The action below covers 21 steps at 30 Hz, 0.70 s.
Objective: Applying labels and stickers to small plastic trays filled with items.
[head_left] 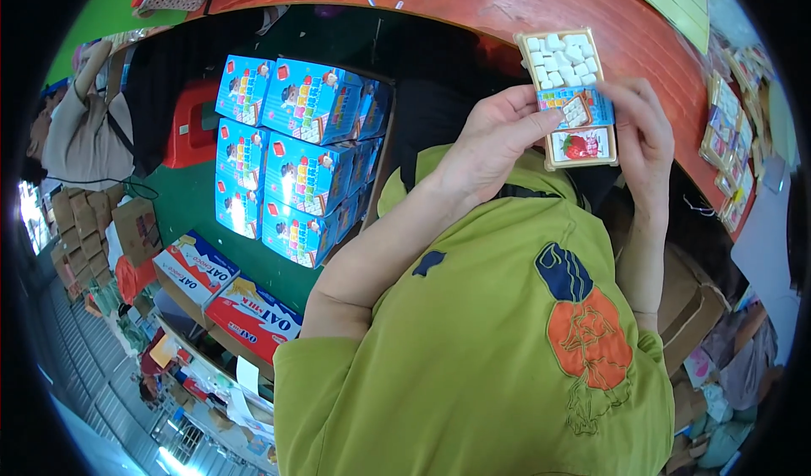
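My left hand (507,138) grips a narrow candy pack (574,104), with its thumb laid across the front. Small white blocks (562,59) fill the pack's tan tray at the far end. Around the middle runs a blue printed band (553,98), and a strawberry picture (579,146) shows at the near end. My right hand (646,138) is closed at the pack's right edge, with bent fingertips against it near the band; its thumb is hidden. The pack is held in front of my green shirt, at the edge of a red-brown table (456,1).
Blue printed boxes (308,172) are stacked to the left, near oat snack cartons (253,311). A red stool (194,125) stands behind them, near another person (89,130). More packs (728,134) lie at the table's right. A yellow-green sheet (672,3) lies at the far right.
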Motion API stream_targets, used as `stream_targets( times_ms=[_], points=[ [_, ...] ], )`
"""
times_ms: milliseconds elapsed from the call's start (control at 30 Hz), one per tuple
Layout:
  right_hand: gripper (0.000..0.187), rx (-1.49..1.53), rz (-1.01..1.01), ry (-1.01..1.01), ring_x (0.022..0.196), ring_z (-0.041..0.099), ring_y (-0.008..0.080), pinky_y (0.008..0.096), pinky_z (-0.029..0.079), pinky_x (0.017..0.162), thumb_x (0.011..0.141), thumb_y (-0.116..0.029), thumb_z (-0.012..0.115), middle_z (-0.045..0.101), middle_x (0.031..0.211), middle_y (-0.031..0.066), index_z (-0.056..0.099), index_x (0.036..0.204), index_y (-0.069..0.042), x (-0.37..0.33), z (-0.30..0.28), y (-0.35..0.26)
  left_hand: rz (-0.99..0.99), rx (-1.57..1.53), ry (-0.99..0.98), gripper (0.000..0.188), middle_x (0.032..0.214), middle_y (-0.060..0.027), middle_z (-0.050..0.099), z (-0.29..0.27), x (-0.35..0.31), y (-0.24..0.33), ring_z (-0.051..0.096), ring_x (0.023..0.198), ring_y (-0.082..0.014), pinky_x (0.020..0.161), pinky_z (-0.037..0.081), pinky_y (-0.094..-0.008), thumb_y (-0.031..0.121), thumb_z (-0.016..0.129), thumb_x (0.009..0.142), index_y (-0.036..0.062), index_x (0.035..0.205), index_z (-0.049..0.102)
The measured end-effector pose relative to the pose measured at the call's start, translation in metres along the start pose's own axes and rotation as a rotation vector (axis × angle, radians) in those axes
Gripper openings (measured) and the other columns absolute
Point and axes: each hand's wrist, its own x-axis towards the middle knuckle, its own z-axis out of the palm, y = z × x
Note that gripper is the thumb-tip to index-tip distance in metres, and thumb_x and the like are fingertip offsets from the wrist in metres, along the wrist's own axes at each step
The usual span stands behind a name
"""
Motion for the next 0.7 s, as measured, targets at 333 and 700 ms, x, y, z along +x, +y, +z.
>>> stream_targets(
  times_ms=[333, 700],
  points=[
    [0.04, 0.273, 0.211, 0.077, 0.101, 0.062, 0.0129, 0.0261, 0.049, 0.09, 0.095, 0.01, 0.055, 0.066, 0.108, 0.0075, 0.054, 0.133, 0.0, -0.018, -0.015, -0.03, 0.238, 0.316, -0.117, 0.033, 0.119, -0.01, 0.066, -0.013, -0.008, 0.011, 0.061, 0.109, -0.0152, 0.098, 0.048, -0.0313, 0.0, 0.063, 0.094, -0.0031, 0.126, 0.057],
    [0.027, 0.163, 0.17, 0.212, 0.092, 0.067, 0.0162, 0.0272, 0.053, 0.079, 0.09, 0.01, 0.059, 0.068, 0.103, 0.0094, 0.065, 0.114, 0.0, -0.025, -0.018, -0.043, 0.206, 0.362, -0.162, 0.038, 0.122, -0.0114, 0.065, -0.006, 0.004, 0.024, 0.061, 0.112, -0.0163, 0.101, 0.047, -0.0328, 0.0, 0.067, 0.092, -0.0039, 0.128, 0.055]
  ],
)
